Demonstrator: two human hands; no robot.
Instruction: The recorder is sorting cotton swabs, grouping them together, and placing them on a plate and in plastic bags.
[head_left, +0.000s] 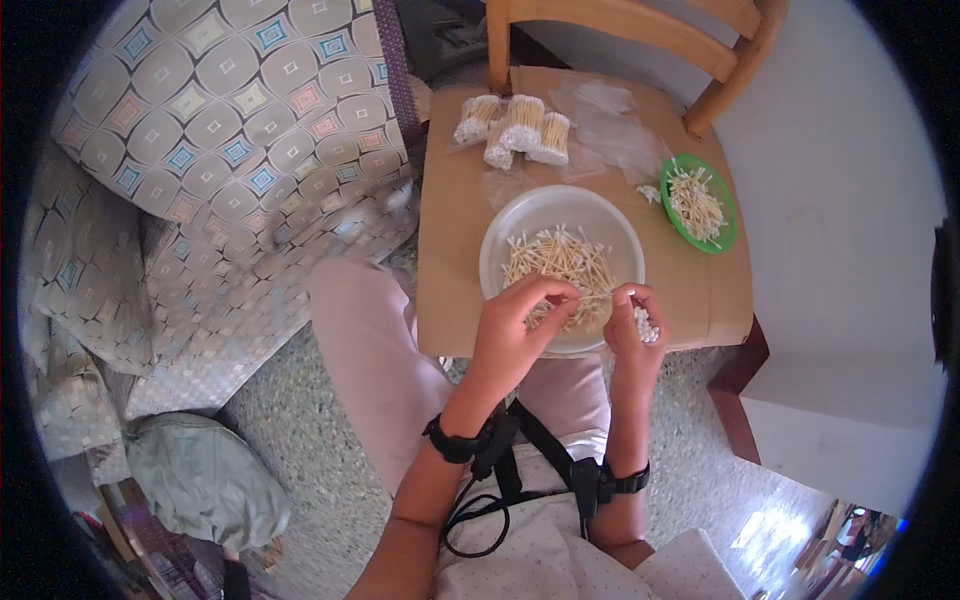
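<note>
A white bowl [492, 255] holds a heap of loose cotton swabs [560, 255] with pale sticks. Over the bowl's near side, my left hand [515, 325] is closed in a pinch, and a thin cotton swab seems to run from its fingertips toward the other hand. My right hand [630, 355] is wrapped round a small bunch of cotton swabs [646, 325] at the bowl's right rim, their white tips showing beside the fingers. The lower part of that bunch is hidden by the palm.
A wooden chair [620, 25] has a cardboard sheet [690, 300] on its seat. Several packed swab bundles [523, 123] lie at the back beside clear plastic bags [615, 130]. A green bowl [733, 215] with more swabs stands right. Patterned cushioning [240, 110] is left, a wall [840, 200] right.
</note>
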